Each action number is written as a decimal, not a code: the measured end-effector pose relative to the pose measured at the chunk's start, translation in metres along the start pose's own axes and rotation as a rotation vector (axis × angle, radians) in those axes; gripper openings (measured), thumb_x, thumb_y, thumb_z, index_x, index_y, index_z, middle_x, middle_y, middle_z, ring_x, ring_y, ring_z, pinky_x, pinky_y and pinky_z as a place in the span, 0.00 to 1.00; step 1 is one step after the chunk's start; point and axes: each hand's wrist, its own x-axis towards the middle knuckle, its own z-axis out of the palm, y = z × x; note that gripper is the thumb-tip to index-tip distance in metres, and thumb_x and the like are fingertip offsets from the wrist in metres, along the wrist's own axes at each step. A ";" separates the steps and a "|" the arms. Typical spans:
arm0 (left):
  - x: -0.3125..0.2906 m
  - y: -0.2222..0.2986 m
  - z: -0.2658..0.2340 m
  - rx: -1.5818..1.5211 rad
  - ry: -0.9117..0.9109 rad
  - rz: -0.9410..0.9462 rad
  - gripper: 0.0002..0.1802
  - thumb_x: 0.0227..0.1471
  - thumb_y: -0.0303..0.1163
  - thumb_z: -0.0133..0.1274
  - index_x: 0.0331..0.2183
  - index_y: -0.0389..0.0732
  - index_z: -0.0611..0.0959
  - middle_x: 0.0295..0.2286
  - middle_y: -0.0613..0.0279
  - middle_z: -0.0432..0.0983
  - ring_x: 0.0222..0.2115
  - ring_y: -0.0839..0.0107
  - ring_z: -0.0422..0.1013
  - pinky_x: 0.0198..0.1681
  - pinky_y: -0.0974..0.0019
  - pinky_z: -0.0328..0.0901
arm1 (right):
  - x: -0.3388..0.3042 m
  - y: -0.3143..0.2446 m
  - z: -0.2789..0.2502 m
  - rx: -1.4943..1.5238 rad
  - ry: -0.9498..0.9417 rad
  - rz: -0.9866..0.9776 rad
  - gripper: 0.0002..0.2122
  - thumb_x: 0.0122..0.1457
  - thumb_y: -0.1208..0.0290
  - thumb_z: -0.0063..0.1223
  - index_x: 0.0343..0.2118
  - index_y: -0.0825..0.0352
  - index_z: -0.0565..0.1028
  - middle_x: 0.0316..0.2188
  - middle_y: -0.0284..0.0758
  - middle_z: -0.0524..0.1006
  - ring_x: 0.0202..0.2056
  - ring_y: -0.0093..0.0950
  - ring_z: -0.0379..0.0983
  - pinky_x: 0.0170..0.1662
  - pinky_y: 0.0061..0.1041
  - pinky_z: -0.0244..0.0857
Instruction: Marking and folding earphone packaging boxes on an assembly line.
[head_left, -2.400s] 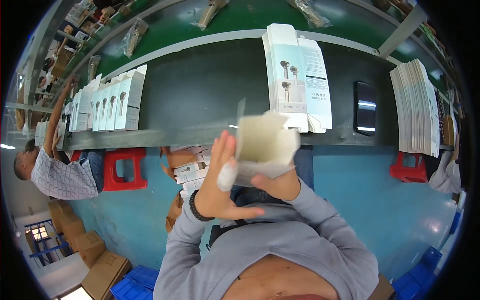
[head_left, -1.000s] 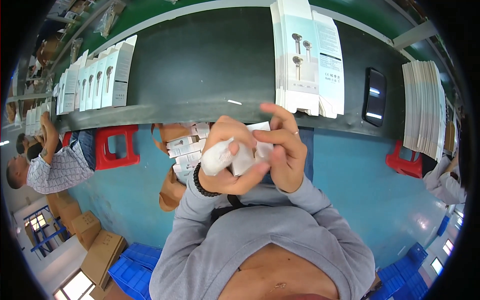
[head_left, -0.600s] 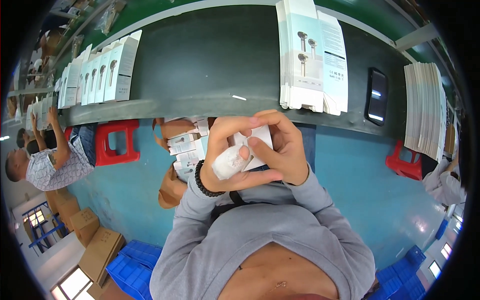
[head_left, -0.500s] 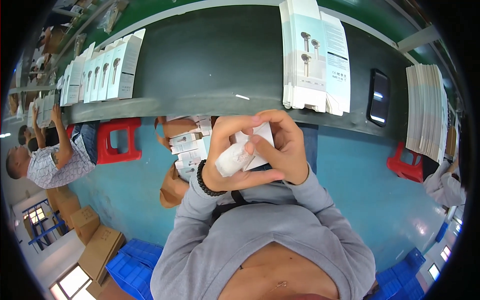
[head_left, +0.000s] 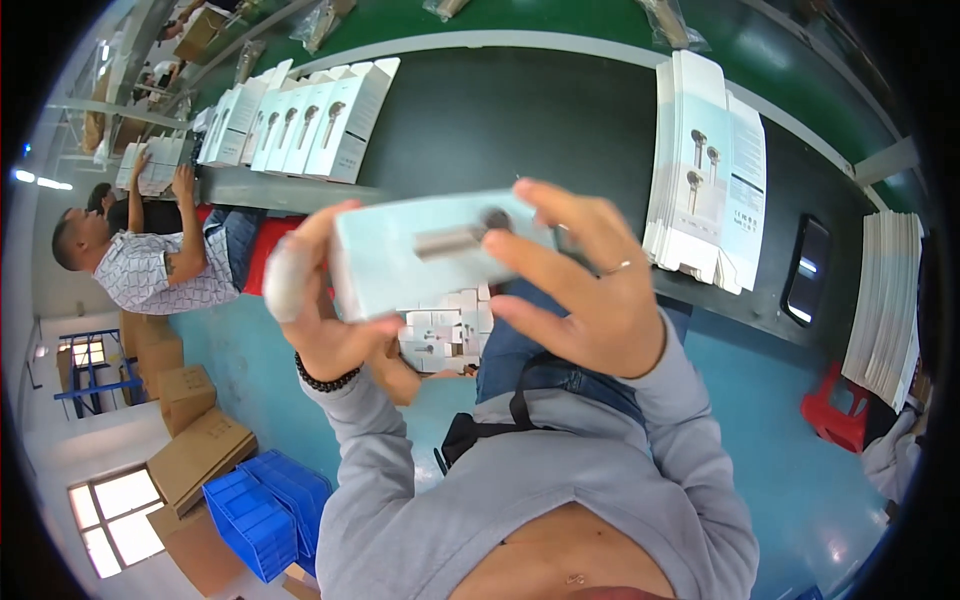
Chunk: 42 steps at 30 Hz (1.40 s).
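Observation:
A pale blue printed carton [head_left: 390, 250] is held lengthwise in front of me at about the table's near edge, slightly blurred. My left hand [head_left: 325, 325] grips its left end, with fingers behind and thumb along the lower edge. A white wrapping covers one finger of that hand, and a dark beaded bracelet [head_left: 328, 380] circles the wrist. My right hand [head_left: 600, 300] closes on the right end, its fingers across the printed face and top edge. A ring shows on one finger.
A stack of flat cartons [head_left: 695, 190] lies beside a black phone [head_left: 806, 270]; more flat cartons [head_left: 885, 300] stand at right. Set-up boxes [head_left: 325, 130] line the table's left. Below is a container of small boxes [head_left: 440, 345]. A co-worker [head_left: 165, 260] sits at left.
The carton is now held up lengthwise between my hands, which have spread apart and moved left and right. Before, they were close together around a small white piece. The view has shifted.

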 end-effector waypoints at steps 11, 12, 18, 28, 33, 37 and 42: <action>-0.040 -0.147 0.040 0.671 0.479 -0.497 0.42 0.44 0.30 0.56 0.56 0.34 0.53 0.50 0.46 0.54 0.43 0.63 0.58 0.48 0.63 0.53 | -0.084 0.045 -0.066 -0.697 -0.189 0.433 0.29 0.38 0.63 0.63 0.48 0.62 0.69 0.55 0.44 0.58 0.57 0.46 0.49 0.56 0.42 0.45; -0.041 -0.159 0.037 0.615 0.550 -0.470 0.39 0.43 0.34 0.57 0.54 0.32 0.58 0.46 0.46 0.57 0.38 0.65 0.58 0.44 0.64 0.54 | -0.089 0.046 -0.068 -0.705 -0.234 0.461 0.31 0.37 0.62 0.63 0.49 0.61 0.68 0.56 0.45 0.55 0.57 0.47 0.48 0.56 0.44 0.43; -0.036 -0.182 0.031 0.688 0.514 -0.449 0.38 0.43 0.35 0.58 0.52 0.29 0.61 0.40 0.49 0.60 0.35 0.64 0.58 0.43 0.64 0.55 | -0.091 0.048 -0.085 -0.656 -0.301 0.420 0.30 0.35 0.66 0.64 0.47 0.62 0.70 0.56 0.43 0.57 0.57 0.45 0.49 0.56 0.40 0.46; 0.010 -0.041 0.064 0.395 0.180 -0.082 0.48 0.35 0.41 0.64 0.54 0.36 0.57 0.53 0.45 0.46 0.53 0.49 0.49 0.56 0.46 0.42 | -0.066 0.015 -0.090 -0.165 0.640 0.025 0.13 0.59 0.67 0.43 0.36 0.75 0.73 0.28 0.46 0.76 0.30 0.36 0.75 0.34 0.29 0.69; 0.035 0.029 0.087 0.416 -0.460 0.452 0.50 0.28 0.50 0.65 0.53 0.63 0.57 0.56 0.46 0.44 0.56 0.41 0.43 0.49 0.26 0.35 | -0.072 -0.010 -0.056 0.815 0.433 0.720 0.16 0.61 0.67 0.41 0.45 0.76 0.69 0.35 0.41 0.76 0.35 0.23 0.72 0.39 0.20 0.66; 0.063 0.038 0.088 0.210 -0.838 0.266 0.38 0.19 0.45 0.66 0.40 0.58 0.70 0.52 0.46 0.52 0.52 0.44 0.53 0.48 0.30 0.45 | -0.068 -0.012 -0.050 1.052 0.458 0.872 0.13 0.58 0.70 0.45 0.38 0.77 0.73 0.31 0.41 0.76 0.33 0.24 0.73 0.36 0.22 0.66; 0.041 0.034 0.091 0.082 -0.683 0.113 0.37 0.28 0.38 0.65 0.46 0.50 0.71 0.39 0.51 0.68 0.38 0.56 0.68 0.37 0.53 0.64 | -0.071 0.010 -0.061 0.013 0.155 0.272 0.08 0.51 0.76 0.51 0.33 0.72 0.76 0.22 0.40 0.76 0.22 0.33 0.74 0.26 0.24 0.66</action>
